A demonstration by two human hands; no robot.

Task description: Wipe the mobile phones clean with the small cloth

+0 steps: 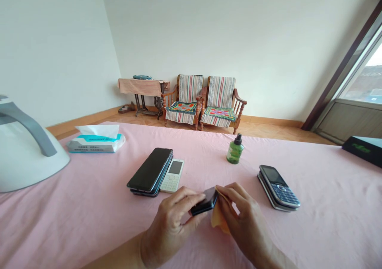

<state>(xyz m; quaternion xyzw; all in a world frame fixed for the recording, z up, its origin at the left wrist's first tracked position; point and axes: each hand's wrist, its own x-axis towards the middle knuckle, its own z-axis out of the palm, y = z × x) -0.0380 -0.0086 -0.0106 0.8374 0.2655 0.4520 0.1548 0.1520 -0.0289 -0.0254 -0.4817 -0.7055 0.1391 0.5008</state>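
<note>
My left hand (171,225) grips a small dark phone (205,202) by its near end, just above the pink tablecloth (89,205). My right hand (246,219) pinches a yellow-orange cloth (217,219) against the phone's far end. A stack of dark smartphones (151,170) lies to the left, with a white keypad phone (173,175) beside it. To the right lie stacked keypad phones (279,187). A green spray bottle (235,149) stands behind my hands.
A tissue pack (97,139) sits at the back left. A large white appliance with a grey handle (24,149) fills the left edge. A black box (364,149) lies at the right edge. Two wooden chairs (204,102) and a side table stand by the far wall.
</note>
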